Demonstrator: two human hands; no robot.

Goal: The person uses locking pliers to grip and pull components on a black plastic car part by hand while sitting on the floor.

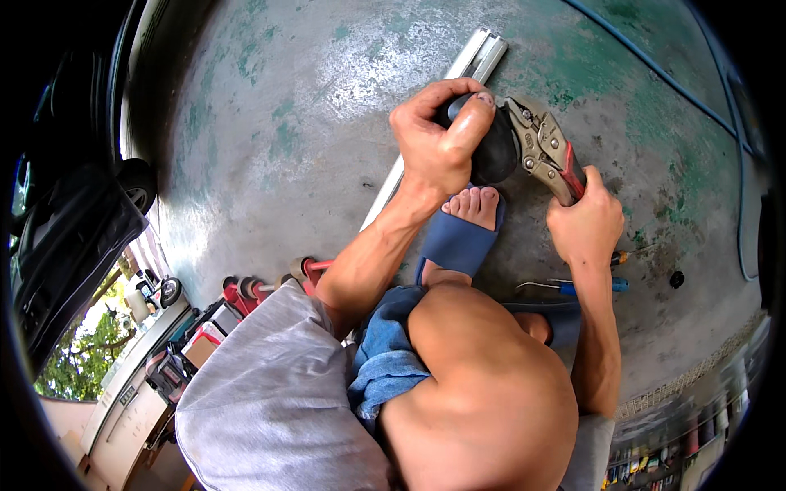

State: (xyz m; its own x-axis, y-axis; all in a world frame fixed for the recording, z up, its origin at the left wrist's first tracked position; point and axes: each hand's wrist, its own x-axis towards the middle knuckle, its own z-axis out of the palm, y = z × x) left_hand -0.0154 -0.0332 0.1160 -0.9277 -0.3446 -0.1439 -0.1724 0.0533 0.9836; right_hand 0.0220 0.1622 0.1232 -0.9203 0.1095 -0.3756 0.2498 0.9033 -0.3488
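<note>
My left hand (438,143) is closed around a dark, rounded black part (495,155), its thumb across the top. My right hand (588,214) is wrapped round the handles of silver locking pliers (540,143) with a red grip, whose head is against the black part's right side; the jaws' exact hold is hidden. Behind the part, a long pale metal rail (479,49) lies diagonally on the floor. A blue-handled hooked tool (621,285) rests near my right forearm, beside a small black piece (676,279).
My knees and sandalled foot (458,240) are below my hands. Red metal equipment (233,295) and a cluttered bench (131,368) are at left, under a dark vehicle (74,229). A blue hose (655,65) runs along the stained floor (270,147) at right; blurred shelving (655,458) is lower right.
</note>
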